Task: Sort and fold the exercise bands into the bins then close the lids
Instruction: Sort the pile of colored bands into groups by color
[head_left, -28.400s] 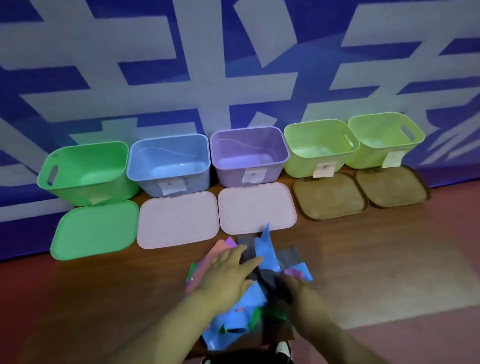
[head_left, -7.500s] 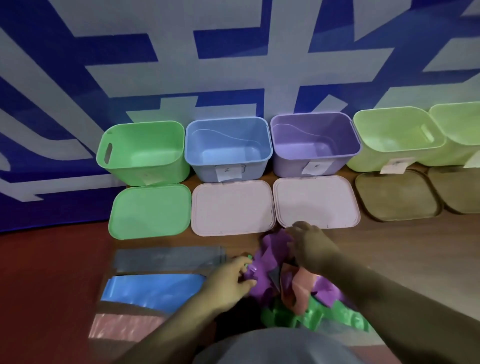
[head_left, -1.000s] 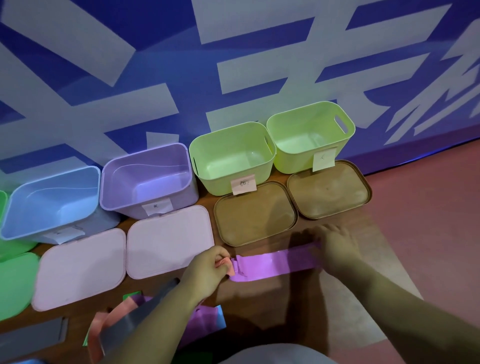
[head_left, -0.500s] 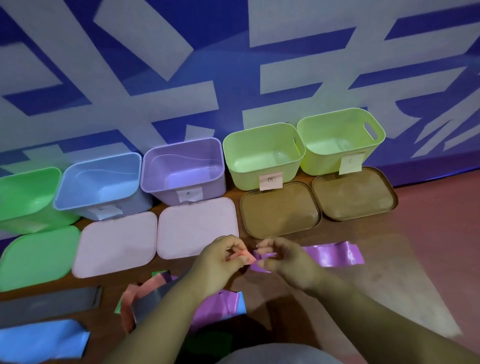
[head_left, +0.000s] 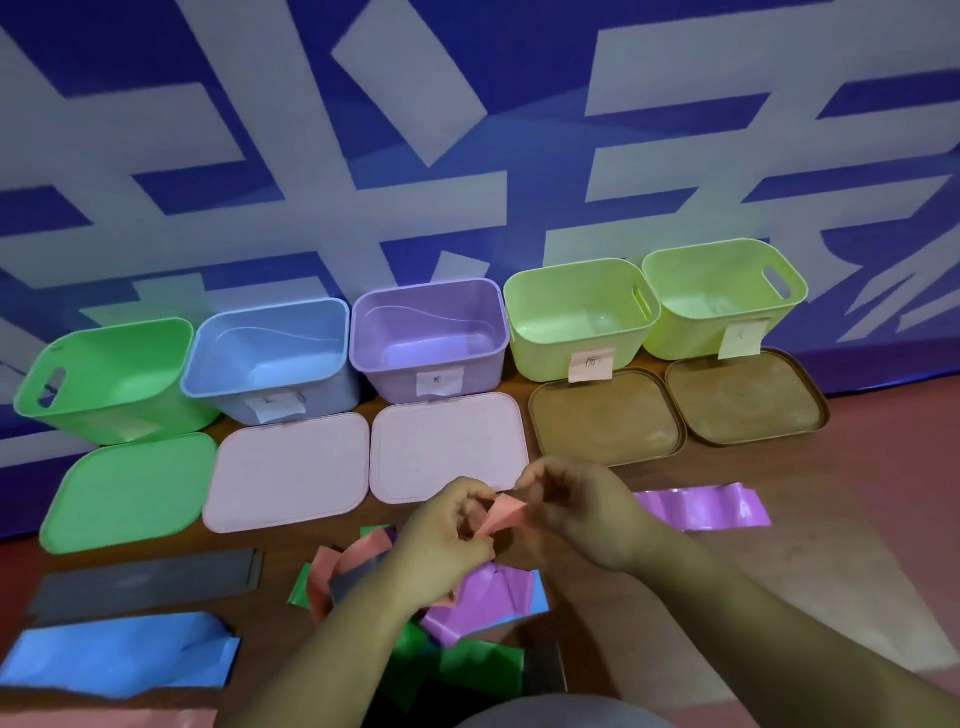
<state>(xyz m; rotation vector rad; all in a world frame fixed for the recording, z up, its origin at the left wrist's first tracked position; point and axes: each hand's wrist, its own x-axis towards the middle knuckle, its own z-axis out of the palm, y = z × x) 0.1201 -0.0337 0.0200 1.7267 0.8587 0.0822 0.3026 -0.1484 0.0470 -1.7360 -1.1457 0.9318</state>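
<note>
Both hands meet over the middle of the floor on a pink exercise band. My left hand pinches its near end and my right hand pinches the far end. Beneath them lies a tangled pile of bands, purple, pink, green and grey. A purple band lies flat to the right. At the left, a grey band, a blue band and a pink band lie flat in a column.
Against the blue-and-white wall stand open bins: green bin, blue bin, purple bin and two lime bins. In front lie a green lid, two pink lids and two brown lids.
My right hand has let go of the purple band, which now lies flat at the right, and has joined my left hand on the pink band. The view swung left.
</note>
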